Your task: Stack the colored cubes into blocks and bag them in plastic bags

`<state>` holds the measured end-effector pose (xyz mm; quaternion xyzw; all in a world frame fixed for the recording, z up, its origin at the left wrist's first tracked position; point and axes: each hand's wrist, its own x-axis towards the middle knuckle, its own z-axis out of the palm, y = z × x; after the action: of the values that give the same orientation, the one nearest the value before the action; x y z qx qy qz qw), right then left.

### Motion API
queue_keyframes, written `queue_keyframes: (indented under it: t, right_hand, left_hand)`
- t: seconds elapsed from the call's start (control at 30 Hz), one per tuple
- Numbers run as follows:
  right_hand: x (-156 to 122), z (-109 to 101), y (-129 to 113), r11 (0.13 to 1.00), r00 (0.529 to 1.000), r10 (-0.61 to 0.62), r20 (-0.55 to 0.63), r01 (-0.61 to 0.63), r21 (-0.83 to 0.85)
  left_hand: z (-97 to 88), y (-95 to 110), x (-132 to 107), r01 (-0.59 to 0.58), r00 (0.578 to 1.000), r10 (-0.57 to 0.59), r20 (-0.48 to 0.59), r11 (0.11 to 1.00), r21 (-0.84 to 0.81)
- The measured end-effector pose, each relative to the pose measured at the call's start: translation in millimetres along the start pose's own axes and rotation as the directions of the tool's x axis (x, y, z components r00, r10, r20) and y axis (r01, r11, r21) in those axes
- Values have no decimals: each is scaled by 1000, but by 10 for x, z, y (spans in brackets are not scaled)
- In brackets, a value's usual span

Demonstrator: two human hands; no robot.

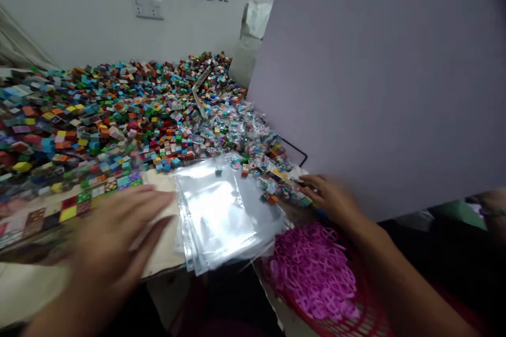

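My left hand (122, 231) is smeared by motion above the table's front edge, its thumb apart from its fingers and nothing visible between them. Just beyond it runs a row of small coloured cubes (75, 208) with patterned faces. To its right lies a stack of clear plastic bags (221, 210), with a couple of loose cubes on top. My right hand (330, 197) reaches in beside the stack, fingers stretched toward small clear packets (272, 184) at the pile's edge. Whether its fingertips touch a packet is unclear.
A heap of coloured cubes (118, 105) covers the back of the table. A large pale purple board (375, 73) leans in on the right. Below my right forearm, a red basket (363, 300) holds pink rings (316, 274). Another person's hand (494, 202) shows at the right edge.
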<state>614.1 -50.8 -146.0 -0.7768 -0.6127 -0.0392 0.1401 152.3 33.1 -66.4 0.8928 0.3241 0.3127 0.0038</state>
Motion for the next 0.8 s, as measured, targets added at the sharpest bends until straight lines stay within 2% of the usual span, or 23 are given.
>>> queue_keyframes:
  t: [0.07, 0.13, 0.23, 0.33, 0.43, 0.5, 0.57, 0.63, 0.7, 0.8]
  right_hand:
    - [-206, 125, 142, 996, 998, 63, -25, -62, 57]
    - [-318, 211, 134, 991, 995, 96, -23, -93, 100]
    - [-321, 333, -50, 987, 995, 94, -20, -90, 132]
    - [-205, 474, -253, 982, 994, 93, -58, -82, 168]
    - [-66, 580, -352, 964, 994, 50, -97, -23, 264]
    - [11, 609, -350, 930, 993, 35, -111, 9, 367]
    - [62, 609, -313, 866, 990, 76, -117, -8, 499]
    - [87, 586, -275, 755, 981, 170, -93, -69, 652]
    - [89, 544, -271, 604, 966, 255, -32, -134, 785]
    - [51, 446, -371, 390, 961, 260, 93, -193, 901]
  left_hand:
    - [544, 388, 284, -52, 998, 55, 11, 977, -206]
    - [1077, 724, 552, -17, 984, 73, 165, 948, -317]
    - [1695, 1083, 884, 146, 910, -13, 414, 945, -293]
    - [2065, 1284, 1094, 213, 852, -101, 514, 963, -164]
    - [2250, 1341, 1165, 186, 857, -118, 502, 979, -89]
    - [2292, 1307, 1150, 167, 877, -102, 469, 981, -100]
    - [2284, 1233, 1109, 160, 889, -84, 450, 978, -134]
    - [2251, 1140, 1057, 154, 886, -51, 460, 970, -190]
    - [2217, 1047, 999, 169, 878, -13, 479, 943, -285]
    - [2179, 928, 901, 260, 880, -23, 474, 859, -441]
